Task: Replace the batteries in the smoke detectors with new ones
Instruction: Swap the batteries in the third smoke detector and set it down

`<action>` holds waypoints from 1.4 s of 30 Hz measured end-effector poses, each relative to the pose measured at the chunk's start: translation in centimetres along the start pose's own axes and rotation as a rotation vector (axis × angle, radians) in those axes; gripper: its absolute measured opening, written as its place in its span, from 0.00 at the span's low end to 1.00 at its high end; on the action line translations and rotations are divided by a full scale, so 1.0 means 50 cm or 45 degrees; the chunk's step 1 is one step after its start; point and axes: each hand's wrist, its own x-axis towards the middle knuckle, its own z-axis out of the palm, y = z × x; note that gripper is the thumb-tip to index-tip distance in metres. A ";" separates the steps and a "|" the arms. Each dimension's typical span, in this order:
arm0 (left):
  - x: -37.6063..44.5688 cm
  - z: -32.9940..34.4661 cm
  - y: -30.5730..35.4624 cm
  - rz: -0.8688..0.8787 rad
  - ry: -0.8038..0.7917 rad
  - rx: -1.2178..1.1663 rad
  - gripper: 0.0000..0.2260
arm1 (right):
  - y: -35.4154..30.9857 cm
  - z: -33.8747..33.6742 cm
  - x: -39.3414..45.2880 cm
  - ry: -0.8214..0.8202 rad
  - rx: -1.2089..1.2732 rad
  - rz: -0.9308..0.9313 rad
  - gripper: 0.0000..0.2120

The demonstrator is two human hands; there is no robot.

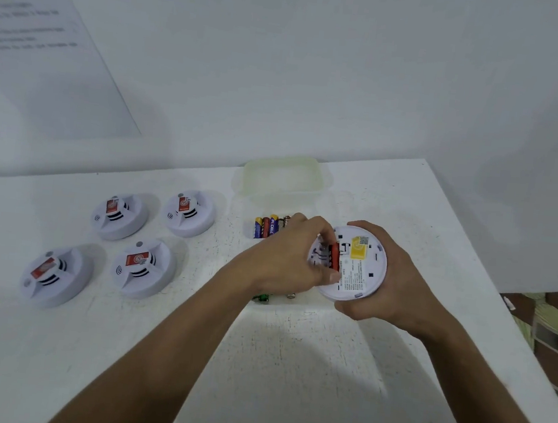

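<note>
My right hand (389, 281) grips a white round smoke detector (356, 266) held above the table, its back with a yellow label turned up. My left hand (292, 255) has fingers and thumb curled at the open battery bay, pinching a red battery (334, 257) that sits in it. Behind my left hand, several new batteries (267, 226) lie side by side in a clear plastic box (332, 203). A green battery (261, 298) and another small one (291, 295) lie below my left wrist.
Several white smoke detectors with red stickers lie face up on the left of the white table (288, 367): two at the back (120, 217) (189, 213), two nearer (57, 276) (144, 267). The box's pale lid (283, 175) stands open near the wall. The table's right edge drops off.
</note>
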 end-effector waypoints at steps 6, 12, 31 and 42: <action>0.007 0.018 0.000 0.071 0.331 -0.160 0.13 | -0.006 -0.014 0.009 0.011 -0.031 -0.015 0.41; 0.006 0.032 -0.005 0.139 0.660 -0.476 0.08 | -0.010 -0.034 0.013 0.043 -0.088 -0.035 0.40; 0.027 0.078 -0.096 -0.299 0.299 0.421 0.16 | 0.005 -0.083 -0.011 0.095 -0.024 0.088 0.44; 0.121 -0.034 -0.089 -0.263 0.518 0.361 0.15 | -0.002 -0.082 -0.010 0.094 0.019 0.116 0.43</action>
